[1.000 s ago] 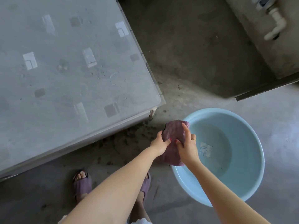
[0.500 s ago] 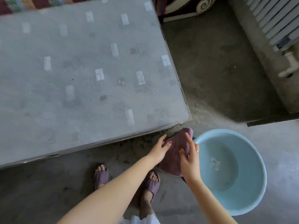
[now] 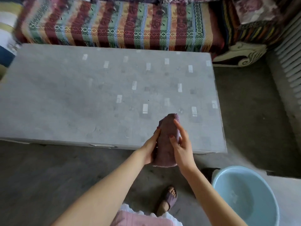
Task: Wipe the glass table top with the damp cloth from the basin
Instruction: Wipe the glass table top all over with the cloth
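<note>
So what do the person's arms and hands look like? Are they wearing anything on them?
Both forearms are bare, with no sleeves showing. The left hand and the right hand have dark red painted fingernails. I see no gloves, watch or bracelet. A ring is too blurred to tell.

One camera only, worn on my head, and it looks forward and steeply down over my own arms. My forearms run up from the bottom edge, so the view sits close above my left hand (image 3: 150, 148) and right hand (image 3: 181, 148). The wide lens takes in the whole glass table top (image 3: 97, 98) ahead of me, the striped sofa cover (image 3: 114, 23) along the top edge, the basin (image 3: 228, 178) low at my right, and my slippered foot (image 3: 168, 199) straight below. Edges bend and blur slightly.
</note>
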